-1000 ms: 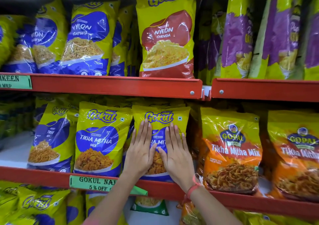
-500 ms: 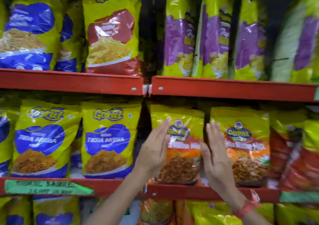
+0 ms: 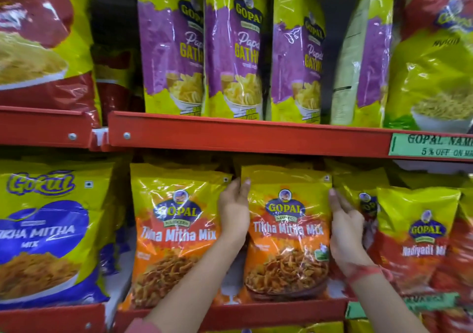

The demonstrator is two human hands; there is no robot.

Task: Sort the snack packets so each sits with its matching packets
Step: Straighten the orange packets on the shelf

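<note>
On the red shelf [image 3: 256, 307], left grip [image 3: 234, 212] and right grip [image 3: 344, 228], flat-fingered, bracket the orange packet [image 3: 288, 230], seemingly squaring it; next, an even push.

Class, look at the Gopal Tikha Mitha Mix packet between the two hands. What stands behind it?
Only a yellow packet top shows above the Tikha Mitha Mix packet, which the left hand and right hand flank. Everything else behind it is covered.
</note>
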